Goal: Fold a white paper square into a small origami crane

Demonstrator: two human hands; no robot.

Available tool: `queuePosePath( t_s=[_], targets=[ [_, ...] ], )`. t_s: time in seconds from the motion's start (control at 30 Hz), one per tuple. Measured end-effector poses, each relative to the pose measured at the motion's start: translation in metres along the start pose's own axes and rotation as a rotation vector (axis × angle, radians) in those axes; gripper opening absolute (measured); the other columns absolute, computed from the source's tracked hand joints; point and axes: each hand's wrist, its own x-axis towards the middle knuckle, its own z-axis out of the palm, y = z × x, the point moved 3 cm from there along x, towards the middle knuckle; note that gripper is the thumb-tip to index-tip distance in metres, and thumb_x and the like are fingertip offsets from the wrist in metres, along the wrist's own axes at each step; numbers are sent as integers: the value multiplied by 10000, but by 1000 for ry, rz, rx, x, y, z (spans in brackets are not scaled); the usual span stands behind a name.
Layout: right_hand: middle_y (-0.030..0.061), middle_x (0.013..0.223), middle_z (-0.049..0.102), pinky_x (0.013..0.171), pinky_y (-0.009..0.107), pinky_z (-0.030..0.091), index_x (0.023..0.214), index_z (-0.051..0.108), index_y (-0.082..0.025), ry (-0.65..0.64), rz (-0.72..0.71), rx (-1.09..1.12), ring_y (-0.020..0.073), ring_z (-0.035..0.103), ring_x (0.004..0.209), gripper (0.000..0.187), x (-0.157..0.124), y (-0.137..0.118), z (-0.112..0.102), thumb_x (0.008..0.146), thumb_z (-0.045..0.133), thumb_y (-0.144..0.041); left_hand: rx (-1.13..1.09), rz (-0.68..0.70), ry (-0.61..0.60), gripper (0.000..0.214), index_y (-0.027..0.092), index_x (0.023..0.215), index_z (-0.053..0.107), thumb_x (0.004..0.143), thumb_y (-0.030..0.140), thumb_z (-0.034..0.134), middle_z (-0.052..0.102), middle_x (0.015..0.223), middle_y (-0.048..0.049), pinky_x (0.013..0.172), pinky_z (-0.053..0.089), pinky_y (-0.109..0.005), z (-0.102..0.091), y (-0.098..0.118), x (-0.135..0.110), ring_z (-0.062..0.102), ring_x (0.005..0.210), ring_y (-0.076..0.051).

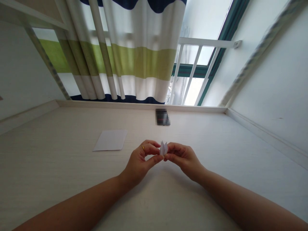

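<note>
A small piece of folded white paper point(163, 149) stands between my two hands, its pointed folds facing up. My left hand point(146, 158), with a ring on one finger, pinches the paper's left side between thumb and fingers. On the other side, my right hand point(184, 158) grips the paper with thumb and index finger. Both hands are just above the pale tabletop point(166, 199). The fingertips cover the paper's lower edges.
A flat sheet of white paper point(110, 140) lies to the left. Near the back edge is a dark, pixelated object point(162, 117). Behind the table hang striped curtains point(144, 62) beside a window with a white railing point(207, 42). A white wall point(276, 83) stands at right.
</note>
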Motion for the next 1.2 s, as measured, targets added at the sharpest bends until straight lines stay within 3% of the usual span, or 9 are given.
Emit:
queuePosePath(
  t_s=[0.17,0.37,0.9,1.2],
  targets=[
    [-13,644,569,646,270,456,685,602,-163,-16,6,32,107,537,625,104,-1,0,1,654,664,-241,-208,-46,-97,62,157,660,556,675,147,615,597,910,-48,778,424,-307,4,2,1,553,845,-170],
    [-11,652,572,640,267,459,700,604,-165,-1,12,43,106,539,626,105,-1,0,3,653,666,-235,-161,-20,-19,67,155,652,576,645,140,642,582,786,-21,746,432,-292,2,1,0,547,771,-150],
    [-18,636,589,646,253,438,708,580,-155,46,61,96,94,546,617,115,0,6,3,657,663,-217,-284,-192,128,160,135,583,545,572,146,705,604,761,2,684,447,-242,0,-8,0,566,695,-106],
    [-23,605,578,618,244,420,700,570,-152,105,54,32,91,529,594,131,-1,7,4,657,659,-237,-214,-132,125,208,151,664,487,603,138,685,553,662,47,643,442,-200,0,-4,1,532,639,-68]
  ],
)
